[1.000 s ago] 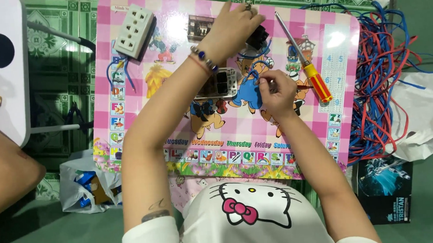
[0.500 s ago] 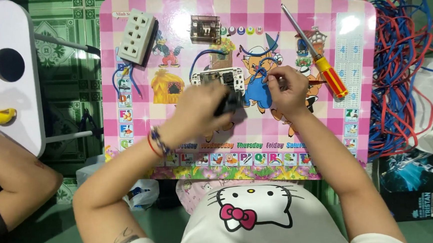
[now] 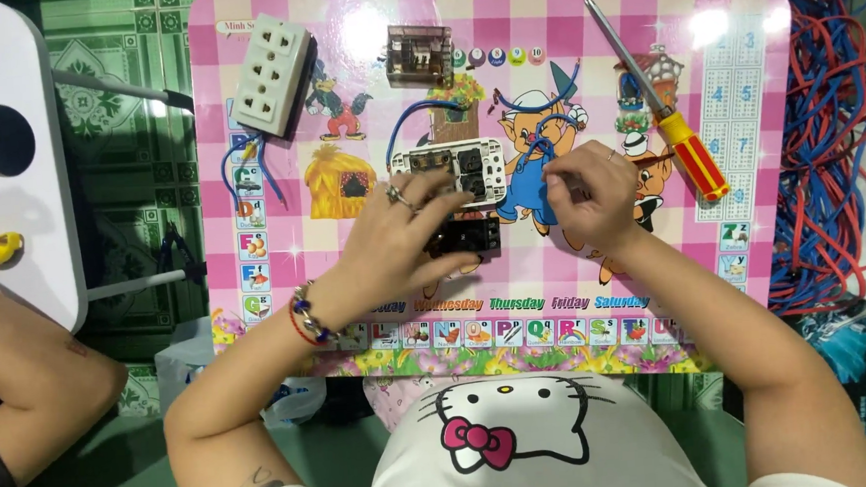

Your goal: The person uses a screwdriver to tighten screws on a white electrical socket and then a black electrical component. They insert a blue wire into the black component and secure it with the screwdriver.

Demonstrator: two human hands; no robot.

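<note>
The left hand (image 3: 403, 237) lies on the pink checked cartoon-printed desk (image 3: 285, 273), its fingers grasping a small black rectangular switch module (image 3: 465, 238) just below a white plastic socket faceplate (image 3: 448, 167). The right hand (image 3: 590, 196) is pinched on a thin blue insulated wire (image 3: 545, 156) just right of the faceplate. A red-and-yellow-handled screwdriver (image 3: 661, 124) lies near the right hand, and a white multi-outlet power block (image 3: 270, 75) sits well apart at the desk's upper left.
</note>
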